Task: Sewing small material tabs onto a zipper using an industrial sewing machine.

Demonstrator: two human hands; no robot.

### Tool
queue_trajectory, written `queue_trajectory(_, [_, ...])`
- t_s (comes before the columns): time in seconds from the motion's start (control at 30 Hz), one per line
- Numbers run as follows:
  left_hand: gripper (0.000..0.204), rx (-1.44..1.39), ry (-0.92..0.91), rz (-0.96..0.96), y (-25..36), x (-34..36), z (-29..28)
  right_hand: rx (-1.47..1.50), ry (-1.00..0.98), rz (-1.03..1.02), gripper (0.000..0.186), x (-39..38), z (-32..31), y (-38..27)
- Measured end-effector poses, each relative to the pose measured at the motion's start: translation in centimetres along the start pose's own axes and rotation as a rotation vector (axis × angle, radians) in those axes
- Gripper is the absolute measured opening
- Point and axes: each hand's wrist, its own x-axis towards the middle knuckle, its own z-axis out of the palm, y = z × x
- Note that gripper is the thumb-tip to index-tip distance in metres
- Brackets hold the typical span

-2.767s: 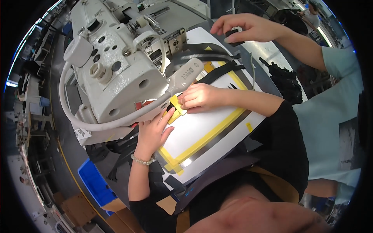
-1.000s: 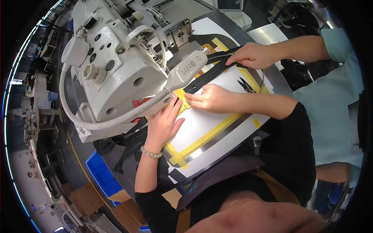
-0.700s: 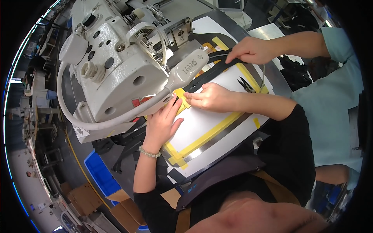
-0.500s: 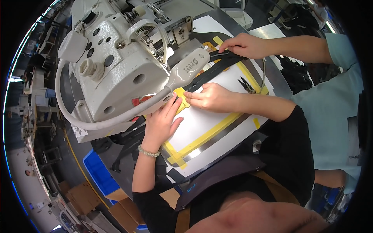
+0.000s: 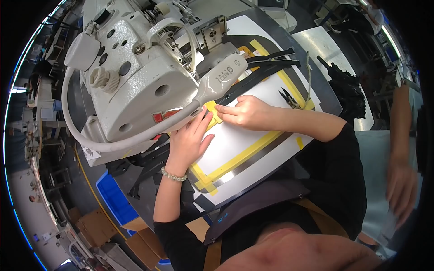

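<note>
At the bottom middle of the frame, nearest, is the person's dark apron [image 5: 257,203] with brown straps [image 5: 318,213]. Just above it, at the middle, is a white board [image 5: 244,147] with yellow tape [image 5: 244,157] along its edges. The left hand [image 5: 187,141], left of the middle, wears 1 bead band [image 5: 174,175]. Its fingers are stretched out and loose, and their tips lie on a yellow block [image 5: 211,118]. The right hand [image 5: 247,113], at the middle, has bent fingers, and its tips touch the right side of the same block. I cannot tell if they pinch the block or only push on it. The block is at the middle of the frame, by the machine [image 5: 144,86].

A black zip [image 5: 248,86] runs from near the block up to the right. Small snips [image 5: 289,99] lie on the board, right of the right hand. The big white machine fills the upper left, and a pale wand [image 5: 224,77] on a hose [image 5: 135,145] passes over the zip.

Farther off, black scraps [image 5: 346,90] lie at the upper right. A co-worker's hand [image 5: 401,187] hangs at the right edge. A blue bin [image 5: 113,198] and brown boxes [image 5: 97,226] sit at the lower left.
</note>
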Motion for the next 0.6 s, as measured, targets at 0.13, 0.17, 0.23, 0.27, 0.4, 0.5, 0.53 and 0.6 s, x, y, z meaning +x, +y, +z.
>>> queue_trajectory(0.13, [0.054,0.003,-0.004,-0.006,0.07,0.10,0.04,0.006,-0.007,0.008,0.015,0.01,-0.17,0.00])
queue_trajectory(0.17, [0.053,0.002,0.003,-0.004,0.10,0.18,0.07,0.003,-0.005,0.004,0.016,-0.05,-0.17,0.10])
queue_trajectory(0.23, [0.052,0.010,0.015,-0.006,0.24,0.28,0.17,0.002,-0.002,-0.003,0.016,-0.04,-0.05,0.09])
queue_trajectory(0.27, [0.051,0.016,0.029,-0.005,0.26,0.29,0.19,0.008,-0.001,0.004,0.017,-0.08,0.05,0.05])
queue_trajectory(0.4, [0.049,0.056,0.015,-0.013,0.44,0.30,0.40,-0.039,-0.077,-0.009,0.024,-0.22,0.05,0.18])
queue_trajectory(0.5, [0.048,0.121,0.013,-0.011,0.61,0.26,0.36,-0.049,-0.061,-0.016,0.022,-0.14,0.04,0.12])
queue_trajectory(0.53, [0.047,0.121,0.023,-0.008,0.60,0.23,0.41,-0.053,-0.062,-0.011,0.022,-0.16,0.00,0.09])
queue_trajectory(0.6, [0.046,0.120,0.033,-0.003,0.57,0.23,0.51,-0.053,-0.052,-0.009,0.021,-0.21,-0.04,0.05])
